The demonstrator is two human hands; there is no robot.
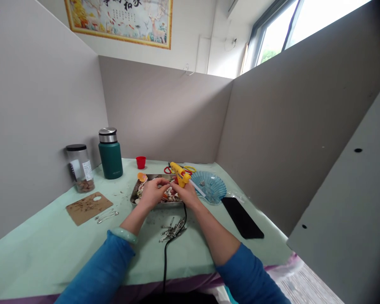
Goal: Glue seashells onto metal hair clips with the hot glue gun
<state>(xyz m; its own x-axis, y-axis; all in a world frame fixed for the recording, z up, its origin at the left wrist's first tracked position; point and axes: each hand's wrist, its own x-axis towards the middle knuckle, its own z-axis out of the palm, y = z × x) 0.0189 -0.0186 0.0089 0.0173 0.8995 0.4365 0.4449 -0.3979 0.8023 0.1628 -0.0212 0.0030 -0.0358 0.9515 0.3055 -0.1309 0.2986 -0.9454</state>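
Both hands meet over a metal tray (pixel 133 198) filled with small shells or similar bits. A yellow hot glue gun (pixel 181 175) with a clear glue stick at its back is gripped in my right hand (pixel 187 195). Its black cord (pixel 165 257) runs down over the table edge. The fingers of my left hand (pixel 152 193) are pinched together close to the right fingertips; whatever they hold is too small to make out. An orange shell-like piece (pixel 142 177) rests at the tray's back left corner. Metal clips (pixel 172 231) lie in a pile in front of the tray.
Behind the tray are a red cup (pixel 141 162) and scissors (pixel 190 169). A blue glass dish (pixel 215 188) and a black phone-like slab (pixel 242 217) sit right. Left are a green flask (pixel 110 157), a jar (pixel 81 169), brown card (pixel 88 207) and safety pins (pixel 106 215). Partitions surround the table.
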